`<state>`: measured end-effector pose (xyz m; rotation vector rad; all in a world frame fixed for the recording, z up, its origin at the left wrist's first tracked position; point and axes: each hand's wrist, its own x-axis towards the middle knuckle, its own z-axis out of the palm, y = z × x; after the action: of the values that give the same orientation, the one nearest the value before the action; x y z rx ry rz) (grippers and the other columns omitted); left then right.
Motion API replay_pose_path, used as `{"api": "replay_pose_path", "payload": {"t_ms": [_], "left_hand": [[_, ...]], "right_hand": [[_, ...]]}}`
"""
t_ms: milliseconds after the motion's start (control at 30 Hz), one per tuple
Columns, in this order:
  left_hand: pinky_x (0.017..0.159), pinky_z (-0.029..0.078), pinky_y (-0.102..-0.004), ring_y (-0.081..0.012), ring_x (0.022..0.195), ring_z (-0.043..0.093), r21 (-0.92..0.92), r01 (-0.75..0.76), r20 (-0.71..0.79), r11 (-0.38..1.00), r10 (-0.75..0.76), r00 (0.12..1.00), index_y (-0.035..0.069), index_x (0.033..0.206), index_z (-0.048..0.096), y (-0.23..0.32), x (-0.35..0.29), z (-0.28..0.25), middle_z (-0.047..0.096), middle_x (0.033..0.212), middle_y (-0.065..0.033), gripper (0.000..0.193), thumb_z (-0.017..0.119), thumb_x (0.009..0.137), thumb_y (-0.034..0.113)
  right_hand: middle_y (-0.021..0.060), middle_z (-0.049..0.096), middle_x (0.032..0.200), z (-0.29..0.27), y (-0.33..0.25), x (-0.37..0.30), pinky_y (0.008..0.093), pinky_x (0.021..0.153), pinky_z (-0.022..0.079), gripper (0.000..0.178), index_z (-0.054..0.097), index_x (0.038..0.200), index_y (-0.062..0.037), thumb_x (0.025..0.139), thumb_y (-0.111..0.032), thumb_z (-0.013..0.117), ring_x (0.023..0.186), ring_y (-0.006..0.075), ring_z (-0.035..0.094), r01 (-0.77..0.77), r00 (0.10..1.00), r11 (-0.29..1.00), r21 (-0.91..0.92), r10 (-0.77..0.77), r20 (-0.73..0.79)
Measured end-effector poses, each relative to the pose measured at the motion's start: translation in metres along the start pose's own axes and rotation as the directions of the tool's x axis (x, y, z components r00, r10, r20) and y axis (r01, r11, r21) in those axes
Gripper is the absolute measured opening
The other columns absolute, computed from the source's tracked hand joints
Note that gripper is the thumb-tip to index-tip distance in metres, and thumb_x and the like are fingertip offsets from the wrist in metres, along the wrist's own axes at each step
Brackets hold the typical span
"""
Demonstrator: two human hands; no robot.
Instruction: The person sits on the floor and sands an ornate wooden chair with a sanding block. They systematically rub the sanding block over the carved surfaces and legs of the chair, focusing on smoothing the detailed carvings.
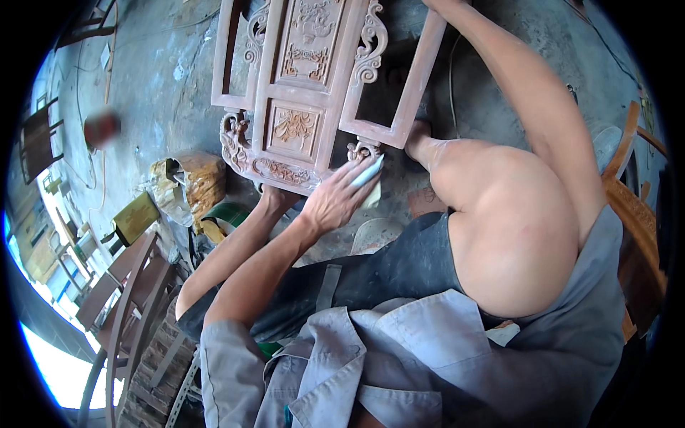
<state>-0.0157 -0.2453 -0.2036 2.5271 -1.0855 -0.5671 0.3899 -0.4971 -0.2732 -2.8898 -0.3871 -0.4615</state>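
A carved wooden chair back, reddish and dusted pale, stands before me with its scrolled lower edge toward me. My left hand is at the lower right corner of this piece, its fingers closed over a small pale yellowish sheet. A light blue wrap covers one finger. At the top edge of the view, my right hand is by the outer side rail of the frame. Most of that hand is cut off, so its fingers cannot be made out.
Brown wooden chair parts stand at the lower left, near a crumpled yellowish bag and a green container. An orange-brown wooden piece is at the right. A blurred reddish object and cords lie on the concrete floor.
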Motion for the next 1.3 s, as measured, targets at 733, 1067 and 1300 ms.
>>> {"api": "replay_pose_path", "payload": {"t_ms": [733, 1067, 1300], "left_hand": [[0.129, 0.029, -0.046, -0.03, 0.157, 0.034, -0.069, -0.103, 0.0, 0.992, 0.104, 0.995, 0.002, 0.157, 0.045, -0.013, -0.039, 0.013, 0.045, 0.163, -0.0198, 0.063, 0.047, 0.096, 0.018], [0.129, 0.028, -0.0464, -0.0304, 0.157, 0.035, -0.04, -0.076, 0.059, 0.996, 0.078, 0.995, 0.002, 0.16, 0.04, -0.015, -0.05, 0.01, 0.045, 0.162, -0.0204, 0.065, 0.046, 0.097, 0.018], [0.131, 0.026, -0.0456, -0.0294, 0.157, 0.035, -0.071, -0.047, 0.092, 0.996, 0.054, 0.994, 0.002, 0.162, 0.037, -0.01, -0.038, 0.014, 0.046, 0.161, -0.0211, 0.069, 0.048, 0.096, 0.019]], "right_hand": [[0.0139, 0.074, 0.105, -0.009, -0.005, -0.005, 0.0541, 0.109, 0.049, 0.014, 0.07, 0.083, -0.0097, 0.091, -0.018, 0.062, 0.139, 0.0422, 0.052, -0.137, 0.988, 0.97, 0.202, 0.148, -0.044], [0.0151, 0.075, 0.106, -0.011, -0.007, -0.001, 0.0533, 0.108, 0.051, 0.015, 0.069, 0.081, -0.0088, 0.091, -0.018, 0.063, 0.134, 0.0439, 0.056, -0.118, 0.988, 0.976, 0.185, 0.134, -0.077], [0.015, 0.075, 0.104, -0.004, -0.007, -0.003, 0.0533, 0.108, 0.051, 0.015, 0.069, 0.081, -0.0084, 0.091, -0.016, 0.062, 0.134, 0.0439, 0.056, -0.049, 0.989, 0.99, 0.132, 0.066, -0.13]]}}
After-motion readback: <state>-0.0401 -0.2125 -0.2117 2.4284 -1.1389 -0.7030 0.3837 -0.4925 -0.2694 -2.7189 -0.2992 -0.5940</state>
